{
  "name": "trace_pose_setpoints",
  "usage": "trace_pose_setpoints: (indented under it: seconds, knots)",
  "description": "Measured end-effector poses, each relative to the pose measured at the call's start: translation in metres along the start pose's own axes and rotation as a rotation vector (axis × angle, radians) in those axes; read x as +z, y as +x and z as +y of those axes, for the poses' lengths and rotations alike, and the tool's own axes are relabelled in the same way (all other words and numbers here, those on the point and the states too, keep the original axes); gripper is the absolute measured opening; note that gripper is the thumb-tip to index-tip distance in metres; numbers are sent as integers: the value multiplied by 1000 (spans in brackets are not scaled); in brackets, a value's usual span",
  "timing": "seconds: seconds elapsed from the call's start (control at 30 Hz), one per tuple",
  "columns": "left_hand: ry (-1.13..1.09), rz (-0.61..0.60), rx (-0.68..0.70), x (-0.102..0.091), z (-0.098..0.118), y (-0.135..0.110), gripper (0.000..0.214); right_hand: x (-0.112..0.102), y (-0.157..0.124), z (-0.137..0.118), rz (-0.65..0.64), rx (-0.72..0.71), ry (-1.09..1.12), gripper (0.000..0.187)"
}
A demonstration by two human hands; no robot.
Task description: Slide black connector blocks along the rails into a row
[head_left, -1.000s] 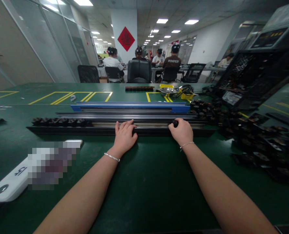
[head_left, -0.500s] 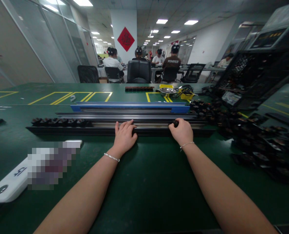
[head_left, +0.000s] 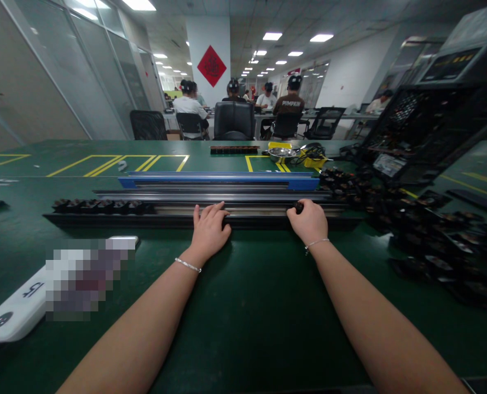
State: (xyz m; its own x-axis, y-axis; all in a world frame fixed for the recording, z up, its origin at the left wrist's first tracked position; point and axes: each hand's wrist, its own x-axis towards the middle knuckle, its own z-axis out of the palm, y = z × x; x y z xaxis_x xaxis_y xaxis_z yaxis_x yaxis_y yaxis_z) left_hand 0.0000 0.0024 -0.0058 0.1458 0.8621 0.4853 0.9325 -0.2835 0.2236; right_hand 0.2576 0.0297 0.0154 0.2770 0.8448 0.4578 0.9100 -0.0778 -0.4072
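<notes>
My left hand [head_left: 210, 225] lies across the middle of a long black rail [head_left: 260, 223], its fingers stretched out over the metal strip. At the rail's right part, my right hand [head_left: 312, 223] pinches a small black part [head_left: 298, 207] between thumb and fingers. Most of that part is hidden by the hand, and I cannot tell whether it sits in the rail. A row of several similar black parts [head_left: 99, 206] stands along the rail's left end.
Behind the rail lie more metal strips [head_left: 210, 195] and a blue bar [head_left: 303, 183]. Loose black parts [head_left: 436, 246] are heaped at the right. A white device [head_left: 22, 295] lies at front left. Farther back stand a metal bowl [head_left: 282, 155] and a dark open case [head_left: 416, 126].
My right hand, with the small black part, has shifted slightly to the right along the rail. The left hand stays in place.
</notes>
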Motion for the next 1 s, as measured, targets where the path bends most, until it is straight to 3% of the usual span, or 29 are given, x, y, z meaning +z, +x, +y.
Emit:
trace_pose_setpoints:
  seconds: [0.3,1.0]
  knots:
    - [-3,9,0,0,0,0,27,-5,0,0,-5,56,-50,37]
    - [7,-8,2,-1,1,0,27,0,4,10,20,24,-30,38]
